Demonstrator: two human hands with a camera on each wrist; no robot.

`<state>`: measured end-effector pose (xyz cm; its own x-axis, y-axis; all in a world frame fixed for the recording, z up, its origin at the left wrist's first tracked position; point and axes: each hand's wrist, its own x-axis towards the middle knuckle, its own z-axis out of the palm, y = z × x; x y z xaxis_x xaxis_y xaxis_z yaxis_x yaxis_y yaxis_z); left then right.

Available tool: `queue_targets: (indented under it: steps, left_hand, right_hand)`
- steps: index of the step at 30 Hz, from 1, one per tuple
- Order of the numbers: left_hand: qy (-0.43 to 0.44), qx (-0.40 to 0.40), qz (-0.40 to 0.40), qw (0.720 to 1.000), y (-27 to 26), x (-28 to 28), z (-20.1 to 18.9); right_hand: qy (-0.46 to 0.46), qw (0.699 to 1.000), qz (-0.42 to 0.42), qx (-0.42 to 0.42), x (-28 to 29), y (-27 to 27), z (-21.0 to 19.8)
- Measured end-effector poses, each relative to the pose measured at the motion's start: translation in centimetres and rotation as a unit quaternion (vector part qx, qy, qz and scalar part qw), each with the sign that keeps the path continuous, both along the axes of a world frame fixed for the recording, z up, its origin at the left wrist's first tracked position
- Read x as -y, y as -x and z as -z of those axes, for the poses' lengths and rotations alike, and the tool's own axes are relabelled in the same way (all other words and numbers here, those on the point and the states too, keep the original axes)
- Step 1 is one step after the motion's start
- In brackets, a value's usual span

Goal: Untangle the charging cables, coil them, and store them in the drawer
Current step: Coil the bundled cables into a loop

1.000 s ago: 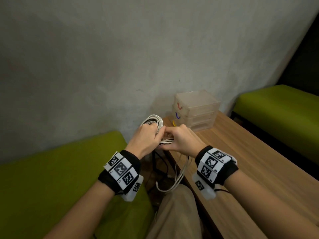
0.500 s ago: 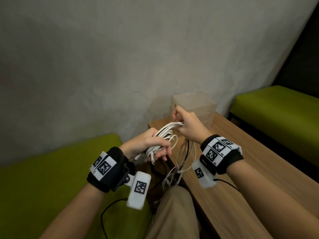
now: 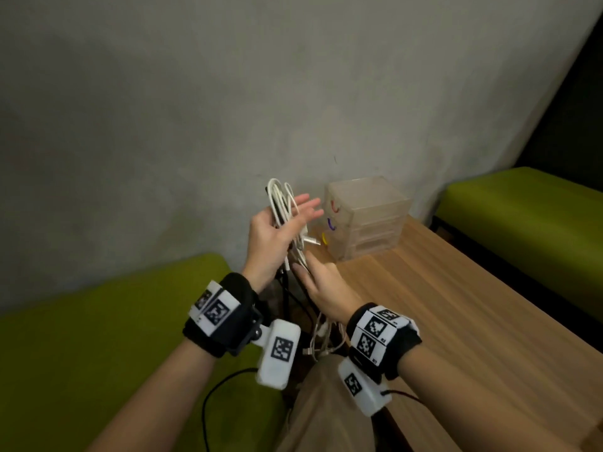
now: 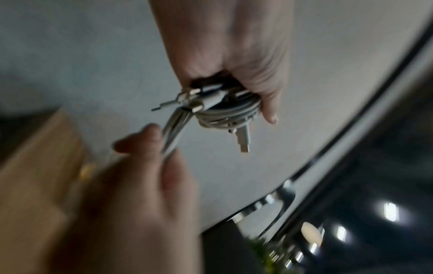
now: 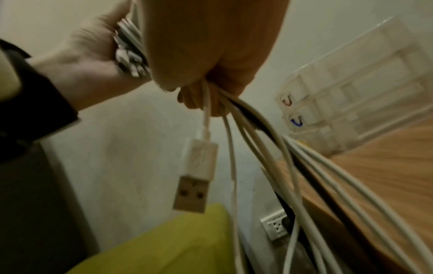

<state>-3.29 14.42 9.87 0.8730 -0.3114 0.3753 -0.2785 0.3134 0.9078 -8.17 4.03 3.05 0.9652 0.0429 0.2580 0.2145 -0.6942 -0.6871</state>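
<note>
A bunch of white charging cables (image 3: 283, 207) is looped in my left hand (image 3: 277, 233), which is raised palm-up with the fingers stretched; the coil (image 4: 227, 113) sits tucked under the thumb. Loose strands (image 5: 264, 148) hang down from it. Just below, my right hand (image 3: 321, 285) grips those strands in its curled fingers (image 5: 211, 89), at the table's near corner. A white USB plug (image 5: 194, 176) dangles beneath that hand. The translucent drawer unit (image 3: 368, 216), with red, purple and yellow handles, stands shut against the wall, right of both hands.
The wooden table (image 3: 456, 321) runs along my right. Green benches lie at the left (image 3: 98, 321) and far right (image 3: 522, 207). More cable ends (image 3: 321, 340) hang over my lap, and a wall socket (image 5: 276, 226) sits below the table's edge.
My left hand has risen and turned palm-up with the coil in it. My right hand has dropped from near the drawer unit to below the left hand, along the strands.
</note>
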Motion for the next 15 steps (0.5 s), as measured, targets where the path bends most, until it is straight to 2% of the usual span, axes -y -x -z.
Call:
queue_targets:
  steps: [2,3,5,7,9,10,13,15]
  left_hand:
    - [-0.114,0.104,-0.069,0.986,0.0,0.3,1.3]
    - [-0.165,0.173,-0.1,0.966,-0.2,0.4,1.9]
    - [-0.292,0.31,-0.142,0.894,-0.7,0.5,2.5]
    - [-0.374,0.379,-0.176,0.828,-1.1,0.6,2.6]
    - [-0.41,0.404,-0.203,0.792,-1.5,0.4,2.4]
    - [-0.434,0.393,-0.2,0.786,-1.7,0.1,2.2]
    - [-0.533,0.295,-0.134,0.782,-2.1,-0.8,2.6]
    - [-0.56,0.246,-0.08,0.787,-2.1,-1.3,3.2]
  right_hand:
    - [0.043,0.999,-0.003,0.018,-0.1,-0.7,-0.6]
    - [0.065,0.998,-0.003,0.025,-0.1,-0.9,-0.7]
    - [0.102,0.995,-0.01,0.019,0.0,-1.1,-1.1]
    - [0.137,0.99,-0.014,0.016,0.1,-0.9,-1.5]
    - [0.185,0.982,-0.012,0.032,0.3,-0.6,-1.9]
    - [0.216,0.975,-0.015,0.043,0.5,-0.4,-2.1]
    - [0.297,0.952,-0.044,0.063,1.0,-0.3,-2.7]
    - [0.321,0.94,-0.073,0.085,1.7,-0.4,-3.2]
